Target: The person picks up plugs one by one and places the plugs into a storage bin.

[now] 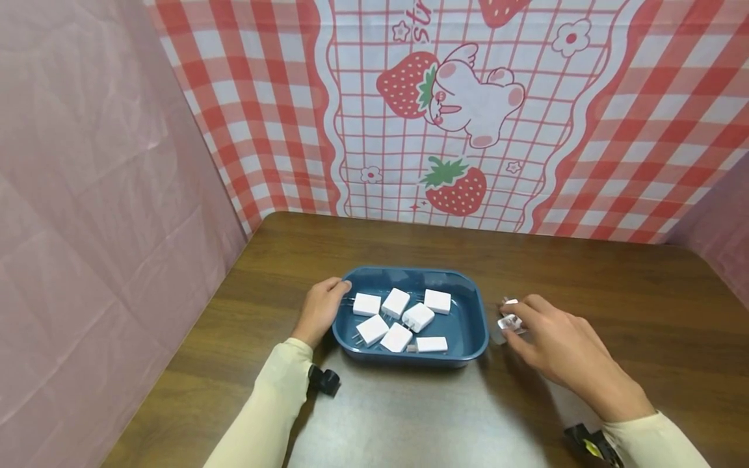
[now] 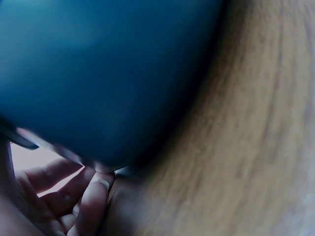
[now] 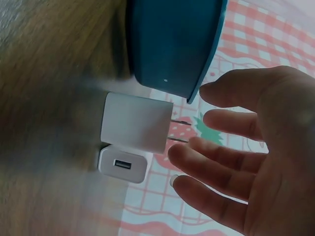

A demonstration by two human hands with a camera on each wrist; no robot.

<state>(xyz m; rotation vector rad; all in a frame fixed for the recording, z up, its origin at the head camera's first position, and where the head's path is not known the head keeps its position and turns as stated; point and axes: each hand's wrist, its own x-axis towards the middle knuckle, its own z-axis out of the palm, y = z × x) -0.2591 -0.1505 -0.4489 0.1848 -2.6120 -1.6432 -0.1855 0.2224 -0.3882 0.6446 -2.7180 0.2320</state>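
A blue rectangular tray (image 1: 474,325) stands on the table, holding several white USB wall chargers (image 1: 396,303) with metal prongs. At its left end my left hand (image 1: 320,309) grips the rim, thumb on top; the left wrist view shows fingers (image 2: 96,199) against the tray's outer side. To the right of the tray, my right hand (image 1: 564,341) hovers over two chargers. In the right wrist view, one white charger (image 3: 138,123) lies with its prongs toward my loosely spread fingers (image 3: 216,169); beside it, another charger (image 3: 123,164) shows its USB port. Nothing is gripped by the right hand.
The brown wooden table (image 1: 234,364) carries everything. Behind it hangs a red-and-white checked cloth (image 1: 269,130) with strawberries, and a pink cloth (image 1: 105,195) hangs at the left. Black straps with cameras (image 1: 324,380) sit at the wrists.
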